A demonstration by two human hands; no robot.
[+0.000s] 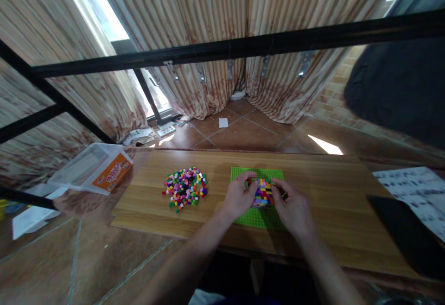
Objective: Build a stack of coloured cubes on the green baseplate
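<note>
A green studded baseplate (259,220) lies on the wooden table, bearing a block structure of many-coloured small bricks (263,193). My left hand (241,194) is at the structure's left side, its fingers bent around that edge. At the right side is my right hand (292,205), thumb and fingers curled close together near the structure's upper right corner. Whether a loose brick is between the fingers of either hand is too small to tell. To the left of the baseplate, a loose pile of coloured bricks (185,187) is spread on the wood.
A clear plastic box (78,168) with an orange label stands beyond the table's left end. At the right end lie a dark flat object (405,233) and a printed sheet (417,191). A black metal bar (208,51) crosses above the table's far side.
</note>
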